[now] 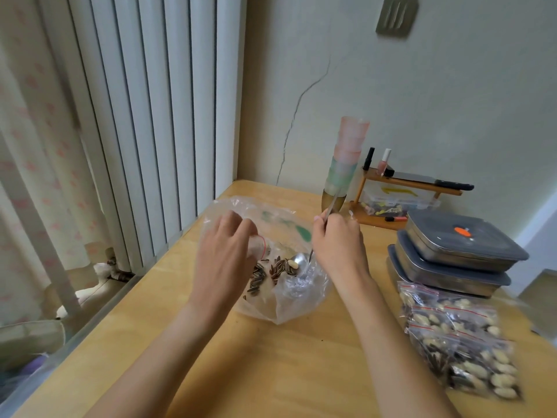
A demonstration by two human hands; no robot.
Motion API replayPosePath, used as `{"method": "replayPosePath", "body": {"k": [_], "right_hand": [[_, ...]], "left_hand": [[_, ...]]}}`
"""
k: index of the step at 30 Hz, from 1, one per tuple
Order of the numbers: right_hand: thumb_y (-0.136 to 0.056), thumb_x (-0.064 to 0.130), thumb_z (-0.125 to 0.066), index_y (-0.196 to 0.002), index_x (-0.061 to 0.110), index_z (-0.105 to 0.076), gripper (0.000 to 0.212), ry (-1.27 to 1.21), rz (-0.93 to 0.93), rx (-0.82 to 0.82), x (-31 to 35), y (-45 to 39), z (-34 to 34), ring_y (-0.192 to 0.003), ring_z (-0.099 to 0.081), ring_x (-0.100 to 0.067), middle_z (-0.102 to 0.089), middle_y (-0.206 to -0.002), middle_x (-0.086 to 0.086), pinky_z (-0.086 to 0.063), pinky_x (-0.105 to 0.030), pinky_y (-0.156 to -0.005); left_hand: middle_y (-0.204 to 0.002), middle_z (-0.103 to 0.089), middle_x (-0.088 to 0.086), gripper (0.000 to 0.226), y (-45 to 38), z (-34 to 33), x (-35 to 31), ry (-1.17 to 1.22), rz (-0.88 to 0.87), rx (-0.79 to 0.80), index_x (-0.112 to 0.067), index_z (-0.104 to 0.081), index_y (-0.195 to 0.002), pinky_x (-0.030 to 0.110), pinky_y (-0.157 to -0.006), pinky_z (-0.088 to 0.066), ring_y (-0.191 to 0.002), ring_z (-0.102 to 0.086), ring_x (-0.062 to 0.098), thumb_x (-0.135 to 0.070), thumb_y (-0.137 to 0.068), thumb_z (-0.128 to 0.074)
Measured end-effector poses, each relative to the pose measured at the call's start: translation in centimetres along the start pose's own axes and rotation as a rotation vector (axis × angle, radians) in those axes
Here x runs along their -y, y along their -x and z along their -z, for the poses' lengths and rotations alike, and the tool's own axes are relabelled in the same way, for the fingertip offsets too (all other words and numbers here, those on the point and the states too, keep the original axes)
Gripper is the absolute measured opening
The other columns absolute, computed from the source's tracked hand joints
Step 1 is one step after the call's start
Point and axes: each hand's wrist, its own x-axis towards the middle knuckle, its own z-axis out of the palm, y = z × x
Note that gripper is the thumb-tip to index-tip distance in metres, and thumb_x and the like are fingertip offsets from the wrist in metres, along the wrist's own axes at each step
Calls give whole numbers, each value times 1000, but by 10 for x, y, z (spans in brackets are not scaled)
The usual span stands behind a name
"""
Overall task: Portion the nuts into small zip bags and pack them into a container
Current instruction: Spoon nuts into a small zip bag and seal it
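Note:
A large clear plastic bag (289, 297) lies open on the wooden table (271, 372), with striped seeds and a few peanuts (271, 268) inside. My left hand (226, 254) holds a small zip bag with a red strip (259, 245) over the large bag's mouth. My right hand (337, 239) grips the handle of a metal spoon (298, 260), whose bowl sits among the nuts with a peanut on it. Several filled small zip bags (458, 339) lie piled at the right. Three lidded metal containers (452, 254) are stacked behind that pile.
A tall stack of pastel cups (346, 158) stands behind my right hand. A small wooden shelf (404, 188) with nail polish bottles and a clear box sits against the wall. The table's left edge runs beside a radiator (150, 116) and curtain.

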Motion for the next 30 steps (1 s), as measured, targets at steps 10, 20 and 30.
{"method": "replayPosePath", "body": {"k": [10,20,30], "right_hand": [[-104,42,-34,-81,12,-56,44,-56,-25,14,4,-6,1,-60,-68,-33,-64,-69,-13,-60,-46,-56],[-104,25,-31,-85,3,-56,37,-10,-67,76,15,-2,13,-65,-69,-38,-63,-76,-20,-61,-48,-62],[-106,17,-34,-90,-1,-61,36,11,-101,55,10,-4,14,-70,-71,-39,-66,-83,-22,-62,-50,-61]], "left_hand": [[-115,-59,9,12,-36,-1,24,-142,170,169,-18,-68,-96,42,-88,-42,-104,-58,31,-23,-85,-72],[-87,-66,0,24,-47,3,-13,342,292,299,-8,-67,-98,28,-56,-41,-78,-59,19,-26,-87,-77],[-87,-69,2,21,-98,41,-41,570,293,120,-11,-68,-89,24,-65,-49,-76,-61,15,-30,-88,-76]]}}
